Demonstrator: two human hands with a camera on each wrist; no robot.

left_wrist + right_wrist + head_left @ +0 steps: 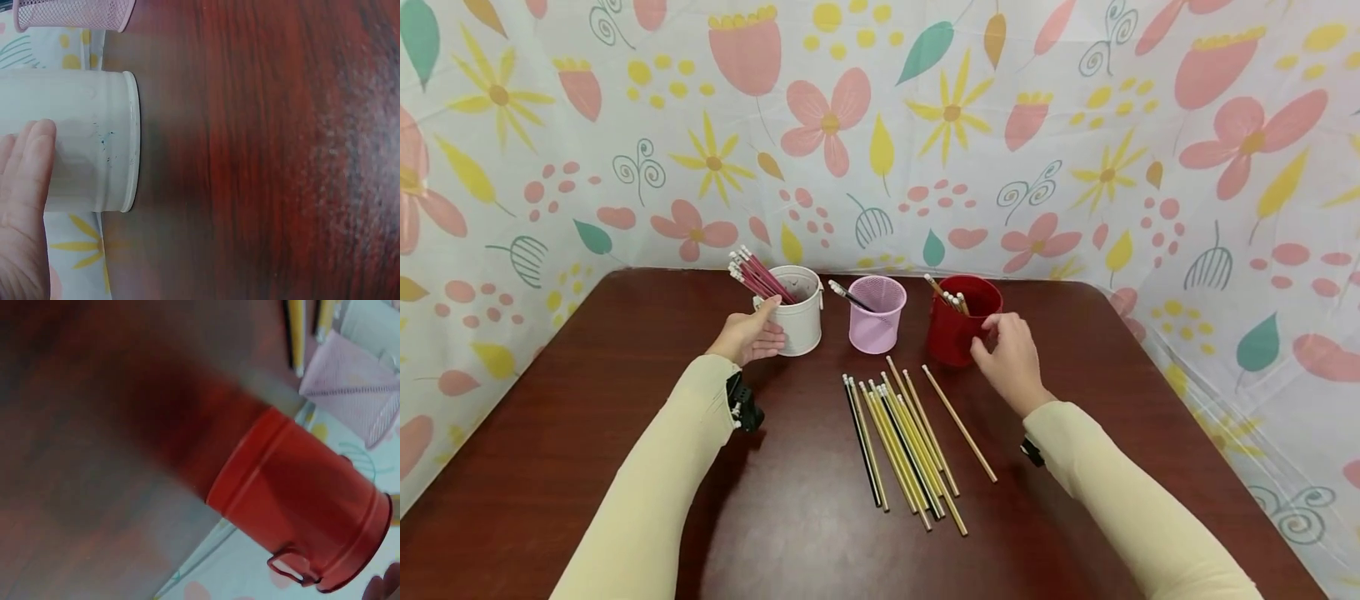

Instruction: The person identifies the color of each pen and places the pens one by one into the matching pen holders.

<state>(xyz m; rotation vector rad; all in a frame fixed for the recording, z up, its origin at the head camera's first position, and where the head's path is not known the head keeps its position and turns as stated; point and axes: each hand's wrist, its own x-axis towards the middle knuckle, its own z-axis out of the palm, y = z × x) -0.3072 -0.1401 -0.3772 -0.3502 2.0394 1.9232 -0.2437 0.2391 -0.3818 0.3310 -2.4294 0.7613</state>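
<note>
A white metal bucket holds several dark pink pencils with white erasers, leaning left. My left hand rests against its left side, thumb near the rim; in the left wrist view the fingers lie fairly straight along the wall. My right hand is beside the right rim of a red bucket, thumb and fingers apart with no pencil visible between them. Several pencils stand in that bucket. In the right wrist view only fingertips show, near the rim.
Between the buckets stands a pink mesh pen holder with dark pencils inside. Gold-striped and black pencils lie loose on the brown table, with one plain pencil apart at their right. A floral sheet hangs behind.
</note>
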